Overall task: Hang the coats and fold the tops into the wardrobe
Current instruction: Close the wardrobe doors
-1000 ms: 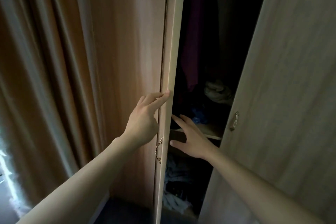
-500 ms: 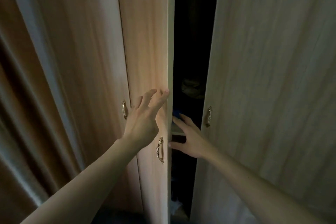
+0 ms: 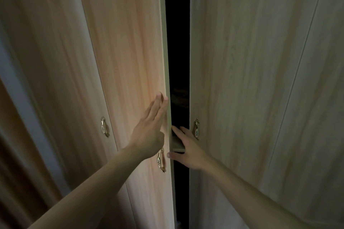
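Observation:
The light wood wardrobe fills the view. Its left door (image 3: pixel 130 61) and right door (image 3: pixel 251 80) stand almost closed, with a narrow dark gap (image 3: pixel 176 42) between them. My left hand (image 3: pixel 149 132) lies flat, fingers straight, on the face of the left door near its free edge. My right hand (image 3: pixel 188 148) is open in the gap at shelf height, fingers spread, beside the right door's edge. A pale shelf edge (image 3: pixel 177 146) shows just behind it. No coats or tops can be seen; the inside is dark.
Brass handles sit on the left door (image 3: pixel 161 160), the right door (image 3: pixel 196 129) and a further door panel at the left (image 3: pixel 104 126). A brown curtain (image 3: pixel 11 154) hangs at the far left.
The left door has swung in towards the right door and the gap has narrowed a lot. The clothes inside have dropped out of sight. Both hands stay near the gap.

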{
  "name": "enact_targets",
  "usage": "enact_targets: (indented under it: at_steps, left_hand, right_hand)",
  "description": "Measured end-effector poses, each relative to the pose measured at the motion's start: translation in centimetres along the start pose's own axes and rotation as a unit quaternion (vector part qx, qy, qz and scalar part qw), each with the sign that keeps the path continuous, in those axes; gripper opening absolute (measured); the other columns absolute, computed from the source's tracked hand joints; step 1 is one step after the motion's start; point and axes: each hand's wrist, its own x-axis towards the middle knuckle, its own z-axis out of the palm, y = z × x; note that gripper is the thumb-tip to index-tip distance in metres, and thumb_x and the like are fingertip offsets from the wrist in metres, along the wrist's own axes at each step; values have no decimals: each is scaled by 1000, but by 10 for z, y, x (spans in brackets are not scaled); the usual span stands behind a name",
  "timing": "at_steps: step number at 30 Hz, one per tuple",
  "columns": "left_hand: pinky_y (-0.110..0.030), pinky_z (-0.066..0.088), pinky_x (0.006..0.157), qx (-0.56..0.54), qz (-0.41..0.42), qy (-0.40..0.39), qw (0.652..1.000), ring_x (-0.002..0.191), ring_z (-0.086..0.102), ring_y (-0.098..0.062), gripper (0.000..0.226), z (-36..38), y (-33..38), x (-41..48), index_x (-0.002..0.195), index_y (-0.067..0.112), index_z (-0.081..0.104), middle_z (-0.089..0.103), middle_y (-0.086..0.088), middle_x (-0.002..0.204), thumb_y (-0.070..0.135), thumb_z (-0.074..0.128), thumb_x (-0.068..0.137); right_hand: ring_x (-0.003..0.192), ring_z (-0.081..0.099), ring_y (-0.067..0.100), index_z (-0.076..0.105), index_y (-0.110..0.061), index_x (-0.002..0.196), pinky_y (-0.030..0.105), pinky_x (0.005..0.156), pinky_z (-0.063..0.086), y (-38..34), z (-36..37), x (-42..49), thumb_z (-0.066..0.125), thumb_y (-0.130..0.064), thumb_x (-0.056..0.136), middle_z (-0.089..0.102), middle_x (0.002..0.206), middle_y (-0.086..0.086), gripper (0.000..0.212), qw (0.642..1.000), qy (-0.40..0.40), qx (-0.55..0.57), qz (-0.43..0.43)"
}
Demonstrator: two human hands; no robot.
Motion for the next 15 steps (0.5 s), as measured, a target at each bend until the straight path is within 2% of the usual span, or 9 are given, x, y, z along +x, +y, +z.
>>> enact_targets:
  at_steps: [2,4,7,10,14,15]
  left_hand:
    - [-35,37,114,12,6,9,1000,151,-13,-9,96,9,-2,9,156,30,-11,-23,14,162,3,51,88]
    - [-42,28,120,41,19,23,999,152,-10,-14,90,16,-6,18,157,27,-6,-16,6,164,14,54,92]
    - [-44,26,120,77,38,36,996,153,0,-20,84,27,-17,30,158,26,2,-9,2,166,24,55,94]
    - [-42,27,117,103,65,53,991,152,8,-24,80,38,-27,41,158,24,9,-5,0,166,25,56,93]
    - [-44,30,112,116,98,72,986,150,16,-29,77,49,-36,55,157,23,20,4,-4,166,19,58,90]
    - [-45,31,111,117,101,76,985,150,17,-29,79,51,-39,58,156,23,21,6,-4,166,17,60,88]
  right_hand:
    - [149,14,22,9,-37,155,44,119,23,10,-6,6,69,-54,83,5,164,0,95,1000,7,2,4]
    - [150,11,21,10,-39,154,45,120,21,17,-9,14,70,-51,83,4,164,-1,94,1000,11,22,11]
    - [151,7,23,9,-42,154,44,120,18,28,-11,23,70,-49,81,3,164,3,95,1000,17,22,7]
    - [151,7,23,6,-46,153,45,120,21,40,-15,26,69,-49,83,2,164,5,95,999,27,-24,1]
    - [142,31,33,3,-49,151,45,115,32,47,-24,32,68,-49,85,1,163,9,93,996,32,-83,5]
    - [143,29,33,3,-48,152,44,116,31,47,-25,35,68,-48,86,1,163,10,93,995,35,-96,4]
